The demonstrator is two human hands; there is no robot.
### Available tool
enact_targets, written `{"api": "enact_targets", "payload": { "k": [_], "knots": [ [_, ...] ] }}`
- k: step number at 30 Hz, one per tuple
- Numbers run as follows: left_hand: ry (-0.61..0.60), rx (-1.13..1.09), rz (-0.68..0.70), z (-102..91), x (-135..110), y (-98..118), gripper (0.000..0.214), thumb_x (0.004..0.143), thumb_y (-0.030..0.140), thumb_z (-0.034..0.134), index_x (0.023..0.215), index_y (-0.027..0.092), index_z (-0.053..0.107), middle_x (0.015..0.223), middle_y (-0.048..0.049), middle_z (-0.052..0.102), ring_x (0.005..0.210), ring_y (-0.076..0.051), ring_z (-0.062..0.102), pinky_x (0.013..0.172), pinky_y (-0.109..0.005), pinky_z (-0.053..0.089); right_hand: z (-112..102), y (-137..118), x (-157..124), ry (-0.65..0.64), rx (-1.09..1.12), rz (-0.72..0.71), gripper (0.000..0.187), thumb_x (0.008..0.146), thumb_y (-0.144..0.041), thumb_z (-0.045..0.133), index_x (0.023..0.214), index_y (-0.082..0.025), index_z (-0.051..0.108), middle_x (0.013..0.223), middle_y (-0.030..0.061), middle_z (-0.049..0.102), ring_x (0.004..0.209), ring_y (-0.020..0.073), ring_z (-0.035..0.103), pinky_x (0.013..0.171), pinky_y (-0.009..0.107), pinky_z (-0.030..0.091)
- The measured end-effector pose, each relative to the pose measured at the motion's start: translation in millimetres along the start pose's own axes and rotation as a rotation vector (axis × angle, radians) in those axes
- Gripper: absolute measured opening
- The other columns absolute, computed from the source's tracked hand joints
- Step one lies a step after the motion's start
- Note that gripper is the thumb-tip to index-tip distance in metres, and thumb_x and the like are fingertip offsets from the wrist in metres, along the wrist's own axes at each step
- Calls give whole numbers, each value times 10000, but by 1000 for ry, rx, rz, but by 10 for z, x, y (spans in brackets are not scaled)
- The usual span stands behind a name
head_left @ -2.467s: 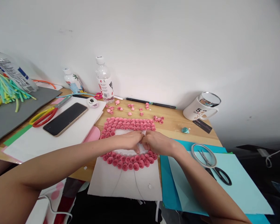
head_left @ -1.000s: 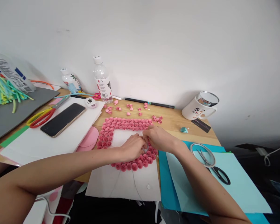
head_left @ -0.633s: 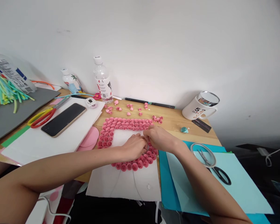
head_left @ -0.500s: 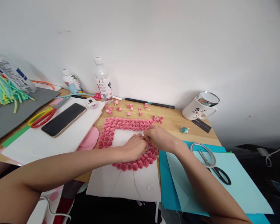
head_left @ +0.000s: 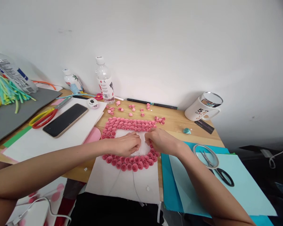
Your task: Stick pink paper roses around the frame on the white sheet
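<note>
Pink paper roses (head_left: 135,167) ring a white middle on a board (head_left: 122,185)

In the head view, we see the board lying on the wooden counter (head_left: 176,125), directly before the person, its near edge reaching beyond the counter. The left hand (head_left: 129,144) is above the white middle, with fingers bent together; we cannot tell if its grip is clamped on something. The right hand (head_left: 161,140) is near it, at the right side of the ring, with fingers also curled, and we cannot tell what its grip contains. Between the two hands there is a small gap.

Behind the ring, we notice loose pink roses (head_left: 130,114) and a black marker (head_left: 152,104). On the right, a teal rose (head_left: 186,131) lies near a white mug (head_left: 195,108), and black-handled scissors (head_left: 219,172) with a tape roll (head_left: 218,159) rest on light blue paper (head_left: 245,185). On the left, a phone (head_left: 66,120) lies on white sheets (head_left: 49,147). A clear bottle (head_left: 105,84) stands upright near the wall.
</note>
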State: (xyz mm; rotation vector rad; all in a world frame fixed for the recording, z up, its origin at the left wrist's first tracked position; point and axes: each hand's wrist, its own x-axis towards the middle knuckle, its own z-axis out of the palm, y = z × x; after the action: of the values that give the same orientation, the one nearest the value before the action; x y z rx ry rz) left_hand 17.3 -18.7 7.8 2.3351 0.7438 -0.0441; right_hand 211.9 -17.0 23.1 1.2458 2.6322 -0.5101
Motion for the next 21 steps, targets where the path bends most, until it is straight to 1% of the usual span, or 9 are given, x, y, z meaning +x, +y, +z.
{"api": "enact_targets", "payload": {
  "k": [3,6,9,11,13,18,21],
  "knots": [
    [-4,-57,-42,-53,-86,-14,125,804,93,407,713,171,442,782,-18,508,757,-144,444,692,-259,371,29,-4,8,9,12,-35,307,672,68,474,796,-167,627,714,30,608,703,136,491,548,224,237],
    [-18,-93,-94,-116,-150,-18,83,830,135,409,774,170,460,795,-12,515,723,-131,454,652,-240,368,37,-31,12,3,-24,-38,300,671,63,476,789,-165,631,717,38,603,700,139,486,540,229,228],
    [-17,-101,-79,-174,-197,-60,70,828,146,416,793,168,473,817,-14,529,725,-127,464,651,-230,367,24,-76,12,-23,-70,-14,285,684,48,489,809,-159,639,742,54,609,688,143,488,532,235,224],
    [8,-104,-54,-204,-229,-111,70,827,159,419,797,166,482,831,-18,539,739,-129,474,668,-230,373,9,-110,11,-44,-89,6,278,691,39,500,829,-157,641,773,65,617,688,146,495,531,235,229],
    [34,-114,-61,-234,-268,-166,75,831,179,418,803,166,486,845,-22,551,749,-132,486,677,-233,381,-6,-143,9,-54,-104,22,281,690,37,505,845,-156,640,800,73,622,702,153,505,531,236,234],
    [109,-148,-209,-326,-384,-287,84,831,239,429,790,176,467,874,-43,597,761,-155,539,634,-249,400,-46,-210,0,-77,-150,38,297,674,51,497,849,-149,631,802,83,621,723,168,522,538,237,244],
    [178,-262,-293,-378,-423,-374,138,827,304,461,760,190,422,833,-37,598,764,-174,593,586,-251,430,-50,-231,-8,-81,-166,40,295,668,50,494,846,-144,628,821,91,620,721,169,528,540,237,253]
  ]
}}
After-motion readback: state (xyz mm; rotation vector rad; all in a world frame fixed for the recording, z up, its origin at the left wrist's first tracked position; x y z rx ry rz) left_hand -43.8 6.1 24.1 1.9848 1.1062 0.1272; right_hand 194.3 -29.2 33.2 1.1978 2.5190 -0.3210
